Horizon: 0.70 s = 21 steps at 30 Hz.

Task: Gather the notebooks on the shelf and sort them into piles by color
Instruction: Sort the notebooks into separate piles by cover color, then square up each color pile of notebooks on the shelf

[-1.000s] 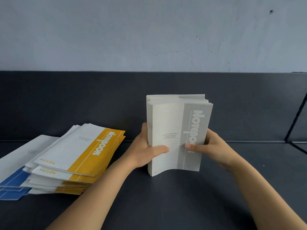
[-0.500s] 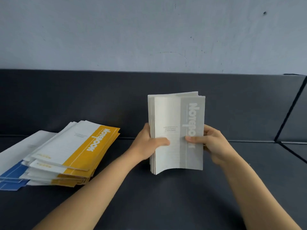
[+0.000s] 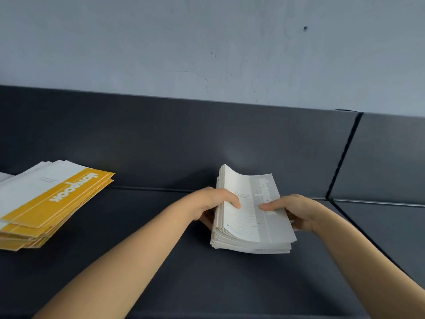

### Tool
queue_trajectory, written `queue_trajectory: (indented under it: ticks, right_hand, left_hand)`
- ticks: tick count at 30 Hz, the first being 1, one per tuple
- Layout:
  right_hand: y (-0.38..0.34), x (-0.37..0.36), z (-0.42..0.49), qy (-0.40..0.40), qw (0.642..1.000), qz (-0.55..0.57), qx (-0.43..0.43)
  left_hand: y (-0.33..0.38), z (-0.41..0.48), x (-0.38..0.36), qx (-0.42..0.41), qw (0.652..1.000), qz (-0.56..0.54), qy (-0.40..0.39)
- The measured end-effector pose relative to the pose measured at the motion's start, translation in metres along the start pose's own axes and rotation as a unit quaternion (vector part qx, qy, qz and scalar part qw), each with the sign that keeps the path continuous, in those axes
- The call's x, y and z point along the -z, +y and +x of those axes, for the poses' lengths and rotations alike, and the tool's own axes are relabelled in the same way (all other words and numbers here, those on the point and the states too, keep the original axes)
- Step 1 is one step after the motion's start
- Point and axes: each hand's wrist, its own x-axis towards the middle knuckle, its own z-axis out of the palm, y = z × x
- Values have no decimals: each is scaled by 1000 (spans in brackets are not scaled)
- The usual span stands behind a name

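A stack of grey-and-white notebooks (image 3: 250,224) lies tilted low over the dark shelf (image 3: 142,226), right of centre, its far edge raised. My left hand (image 3: 213,203) grips the stack's left edge, thumb on the top cover. Opposite it, my right hand (image 3: 292,210) holds the right edge with its thumb pressed on the grey band. A pile of yellow-and-white notebooks (image 3: 48,199) lies flat at the far left.
The shelf has a dark back panel (image 3: 184,139) under a pale wall. A seam (image 3: 342,155) divides it from another dark section at the right. The white edge of a further notebook (image 3: 4,177) shows behind the yellow pile at the left border.
The grey stack stood upright on its lower edge before; now both hands have tipped it back and lowered it toward the shelf. The view has shifted, putting the blue notebooks out of sight.
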Motion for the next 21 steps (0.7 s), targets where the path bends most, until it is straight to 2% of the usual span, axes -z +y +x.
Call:
queue_trajectory:
  ticks: [7,9,10,11,12,13,16,18,21]
  right_hand:
    - [6,1,4,-30,999,-37,-10]
    - [6,-2,4,-21,997,-76,-3]
    - [3,-3,3,-2,993,-115,8]
    - [1,-2,5,31,983,-178,23]
    - [-3,-2,5,71,965,-249,35]
    - [-8,-4,4,99,944,-311,42]
    - [-24,-10,-4,98,914,-390,55]
    - [-34,-16,-11,104,901,-411,88]
    - [-55,-41,-27,137,906,-346,202]
  left_hand:
    - [8,1,-4,36,998,60,10]
    - [8,1,-3,34,989,139,39]
    - [8,2,-2,31,969,234,80]
    - [9,0,-2,23,932,338,129]
    - [11,-3,-3,8,898,410,162]
    - [12,-5,-4,-2,882,439,169]
    - [11,-14,-4,-18,901,408,147]
    - [6,-22,4,-52,903,389,176]
    - [-2,-40,34,-79,889,378,245]
